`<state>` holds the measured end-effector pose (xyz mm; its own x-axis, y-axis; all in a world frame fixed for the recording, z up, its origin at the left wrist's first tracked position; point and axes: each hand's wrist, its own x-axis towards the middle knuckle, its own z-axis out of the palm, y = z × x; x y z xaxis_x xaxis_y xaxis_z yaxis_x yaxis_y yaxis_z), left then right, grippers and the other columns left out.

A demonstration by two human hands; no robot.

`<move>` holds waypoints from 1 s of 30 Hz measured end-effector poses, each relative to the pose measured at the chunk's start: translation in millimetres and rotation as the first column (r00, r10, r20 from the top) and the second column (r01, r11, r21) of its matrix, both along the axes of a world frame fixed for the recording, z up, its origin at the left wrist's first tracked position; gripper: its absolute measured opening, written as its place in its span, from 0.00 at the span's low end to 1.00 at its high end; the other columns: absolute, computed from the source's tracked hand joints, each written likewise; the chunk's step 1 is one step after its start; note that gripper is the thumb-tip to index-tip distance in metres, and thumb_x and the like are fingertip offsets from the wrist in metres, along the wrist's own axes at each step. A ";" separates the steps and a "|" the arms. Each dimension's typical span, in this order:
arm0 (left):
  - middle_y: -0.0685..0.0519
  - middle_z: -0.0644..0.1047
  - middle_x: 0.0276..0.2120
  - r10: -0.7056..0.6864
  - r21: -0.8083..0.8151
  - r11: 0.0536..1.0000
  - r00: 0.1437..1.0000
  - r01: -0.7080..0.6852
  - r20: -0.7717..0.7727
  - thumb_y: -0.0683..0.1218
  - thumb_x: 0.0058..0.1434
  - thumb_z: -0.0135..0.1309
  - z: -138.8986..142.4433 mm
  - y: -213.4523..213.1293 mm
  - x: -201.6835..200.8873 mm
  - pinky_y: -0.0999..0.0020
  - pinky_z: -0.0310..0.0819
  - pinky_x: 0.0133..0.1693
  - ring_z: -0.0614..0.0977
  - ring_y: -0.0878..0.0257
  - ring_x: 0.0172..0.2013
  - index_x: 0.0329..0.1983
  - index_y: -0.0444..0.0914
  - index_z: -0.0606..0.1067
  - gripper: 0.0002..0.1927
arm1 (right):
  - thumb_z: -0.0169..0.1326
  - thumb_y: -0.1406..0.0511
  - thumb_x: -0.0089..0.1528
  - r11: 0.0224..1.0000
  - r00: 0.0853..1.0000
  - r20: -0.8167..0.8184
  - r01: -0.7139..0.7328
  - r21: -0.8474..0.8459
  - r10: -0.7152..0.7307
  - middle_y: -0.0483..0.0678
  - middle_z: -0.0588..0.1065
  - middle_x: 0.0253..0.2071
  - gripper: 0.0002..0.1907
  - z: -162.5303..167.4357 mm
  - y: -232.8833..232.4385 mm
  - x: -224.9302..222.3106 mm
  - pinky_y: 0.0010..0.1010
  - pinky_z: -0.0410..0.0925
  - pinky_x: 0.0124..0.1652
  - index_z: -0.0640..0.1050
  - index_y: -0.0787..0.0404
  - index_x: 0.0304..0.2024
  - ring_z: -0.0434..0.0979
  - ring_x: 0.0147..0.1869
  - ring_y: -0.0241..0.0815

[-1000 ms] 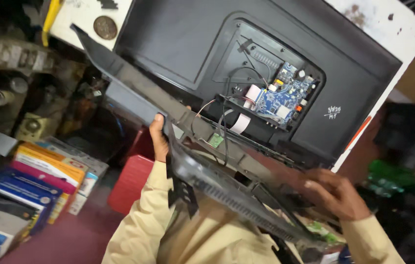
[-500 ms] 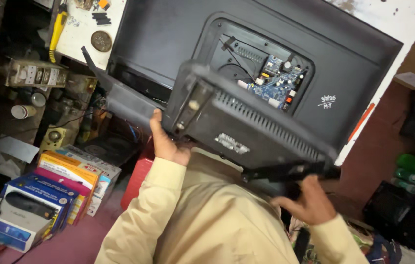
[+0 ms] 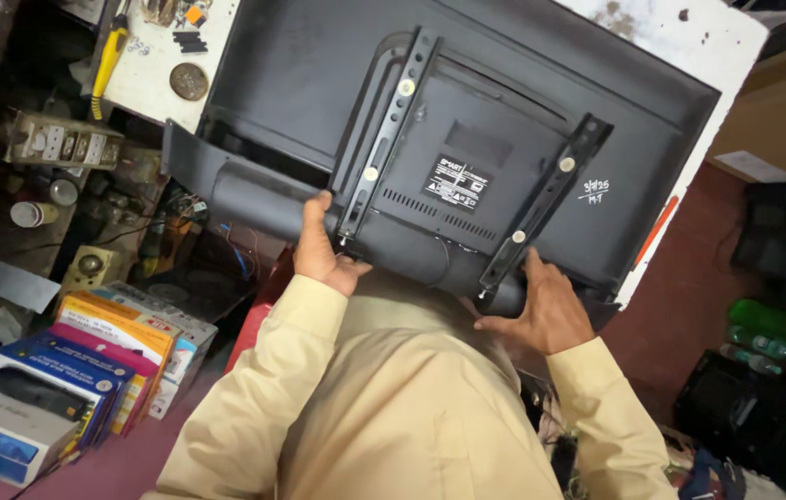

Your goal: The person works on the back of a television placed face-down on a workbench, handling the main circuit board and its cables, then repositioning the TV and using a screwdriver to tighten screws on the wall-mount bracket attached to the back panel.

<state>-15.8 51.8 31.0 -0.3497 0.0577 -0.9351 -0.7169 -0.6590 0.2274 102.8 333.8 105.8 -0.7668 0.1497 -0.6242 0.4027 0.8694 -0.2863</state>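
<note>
Back cover [image 3: 467, 176] of the flat television lies on the panel, black, with two mounting brackets. Left hand [image 3: 323, 255] and right hand [image 3: 541, 310] clasp its lower edge, fingers curled. Misalignment may pinch internal wiring. White rectangular label [image 3: 456, 185] sits centred; coloured cartons [image 3: 69, 370] stack at left.

Left hand [image 3: 319, 255], right hand [image 3: 541, 310] gripping television back cover [image 3: 430, 139].
</note>
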 end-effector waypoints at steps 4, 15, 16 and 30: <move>0.49 0.77 0.54 -0.016 0.131 0.991 0.998 0.023 -0.059 0.63 0.45 0.64 -7.3 -9.6 7.1 0.32 0.61 0.62 0.75 0.47 0.56 0.57 0.47 0.73 0.37 | 0.74 0.47 0.37 0.987 0.810 -0.564 -0.153 0.059 0.159 0.72 0.71 0.53 0.57 12.8 -3.8 1.7 0.50 0.66 0.53 0.69 0.77 0.57 0.70 0.56 0.70; 0.49 0.75 0.58 -0.229 0.109 0.968 0.973 0.225 0.022 0.67 0.41 0.60 -11.3 -15.2 -6.1 0.31 0.57 0.60 0.73 0.46 0.60 0.56 0.52 0.74 0.37 | 0.61 0.62 0.63 0.993 0.779 -0.626 -0.037 -0.110 -0.040 0.59 0.78 0.30 0.11 2.4 -107.4 -23.4 0.48 0.71 0.32 0.78 0.63 0.33 0.79 0.32 0.61; 0.50 0.75 0.59 -0.227 0.116 0.968 0.973 0.223 0.031 0.67 0.41 0.60 -13.5 -15.0 -5.8 0.31 0.57 0.61 0.73 0.47 0.61 0.56 0.52 0.74 0.38 | 0.59 0.62 0.64 0.991 0.792 -0.608 -0.030 -0.133 -0.058 0.58 0.78 0.30 0.11 0.5 -112.6 -24.9 0.48 0.71 0.33 0.77 0.62 0.30 0.79 0.33 0.60; 0.52 0.76 0.52 -0.257 0.095 0.964 0.961 0.248 0.097 0.66 0.43 0.60 -7.1 -7.2 -8.5 0.36 0.67 0.53 0.77 0.49 0.53 0.53 0.50 0.74 0.34 | 0.59 0.64 0.63 0.921 0.851 -0.476 0.023 -0.388 -0.222 0.58 0.75 0.21 0.12 -16.8 -129.1 -34.2 0.40 0.68 0.25 0.76 0.66 0.31 0.74 0.21 0.49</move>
